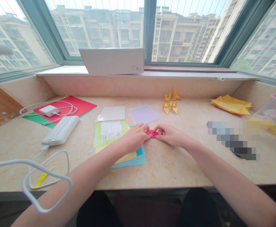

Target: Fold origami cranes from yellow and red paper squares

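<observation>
A small piece of folded red paper (154,134) lies between my hands on the stone counter (175,170). The fingers of my left hand (136,137) pinch its left end, and those of my right hand (169,135) pinch its right end. Under my left hand and forearm are light blue sheets (130,161) and a green dotted paper packet (110,130). Just beyond my hands lies a lilac square sheet (144,114). Several folded yellow paper cranes (166,107) stand behind my right hand. The exact folds of the red paper are partly covered by my fingers.
At the left, a white power bank (61,130) and a charger (49,110) trail cables; one white cable (47,162) loops near my left forearm. Red and green sheets (83,105) lie behind. On the right are yellow sheets (232,104), a blurred-out object (232,140) and a clear bag (274,113).
</observation>
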A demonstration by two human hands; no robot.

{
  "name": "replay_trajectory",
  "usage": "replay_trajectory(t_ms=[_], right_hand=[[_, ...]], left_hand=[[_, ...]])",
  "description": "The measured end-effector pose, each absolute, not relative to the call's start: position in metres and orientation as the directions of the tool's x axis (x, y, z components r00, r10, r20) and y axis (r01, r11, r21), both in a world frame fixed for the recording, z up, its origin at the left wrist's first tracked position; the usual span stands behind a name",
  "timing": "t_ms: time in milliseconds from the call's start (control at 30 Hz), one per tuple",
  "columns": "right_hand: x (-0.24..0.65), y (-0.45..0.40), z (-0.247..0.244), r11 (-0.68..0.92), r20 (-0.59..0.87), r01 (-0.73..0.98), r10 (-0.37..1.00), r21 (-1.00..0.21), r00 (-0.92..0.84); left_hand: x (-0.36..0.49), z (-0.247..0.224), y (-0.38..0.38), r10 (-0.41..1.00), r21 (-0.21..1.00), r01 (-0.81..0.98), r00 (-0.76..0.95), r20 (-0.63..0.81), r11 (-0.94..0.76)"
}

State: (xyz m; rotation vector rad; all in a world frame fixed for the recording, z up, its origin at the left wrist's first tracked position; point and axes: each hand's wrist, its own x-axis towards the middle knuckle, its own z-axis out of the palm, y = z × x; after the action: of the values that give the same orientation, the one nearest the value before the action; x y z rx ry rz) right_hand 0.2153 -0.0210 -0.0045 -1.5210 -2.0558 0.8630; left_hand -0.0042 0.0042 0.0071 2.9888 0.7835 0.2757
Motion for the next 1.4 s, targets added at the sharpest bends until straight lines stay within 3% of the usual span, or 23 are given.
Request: replay_trajectory(t_ms=[100,200,333,500,633,933,1033,1167,1267,1400], right_hand=[[0.214,-0.02,-0.006,0.211,0.05,0.687,0.968,-0.695,-0.247],[0.209,-0.018,-0.008,0.228,0.136,0.729,0.973,-0.645,-0.184],[0.204,-0.014,-0.011,0.32,0.185,0.731,0.947,-0.602,-0.263],[0.202,-0.012,-0.015,0.29,0.195,0.652,0.957,-0.7,-0.217],[0.202,-0.013,-0.016,0.287,0.195,0.604,0.957,-0.744,-0.215],[0.206,-0.012,-0.016,0.309,0.218,0.658,0.951,-0.686,-0.22],[0.206,-0.009,-0.02,0.361,0.283,0.685,0.931,-0.633,-0.23],[0.208,-0.006,-0.023,0.556,0.41,0.693,0.825,-0.459,-0.389],[0.212,-0.006,-0.024,0.628,0.398,0.695,0.771,-0.349,-0.497],[0.218,-0.009,-0.024,0.631,0.35,0.704,0.772,-0.326,-0.53]], left_hand=[[-0.006,0.012,-0.002,0.447,-0.051,0.456,0.885,0.13,-0.889],[-0.006,0.013,-0.005,0.434,-0.066,0.442,0.895,0.102,-0.895],[-0.004,0.01,-0.003,0.431,0.045,0.428,0.898,0.09,-0.903],[-0.004,0.007,0.002,0.447,0.216,0.414,0.885,0.134,-0.884],[-0.001,0.002,0.008,0.564,0.337,0.498,0.816,0.13,-0.799],[0.01,-0.011,0.014,0.765,0.471,0.626,0.614,0.193,-0.622],[0.01,-0.015,0.017,0.755,0.473,0.607,0.613,0.235,-0.639],[0.009,-0.018,0.019,0.741,0.478,0.583,0.614,0.271,-0.657],[0.009,-0.017,0.019,0.732,0.465,0.585,0.633,0.251,-0.665],[0.01,-0.014,0.016,0.734,0.446,0.604,0.643,0.218,-0.661]])
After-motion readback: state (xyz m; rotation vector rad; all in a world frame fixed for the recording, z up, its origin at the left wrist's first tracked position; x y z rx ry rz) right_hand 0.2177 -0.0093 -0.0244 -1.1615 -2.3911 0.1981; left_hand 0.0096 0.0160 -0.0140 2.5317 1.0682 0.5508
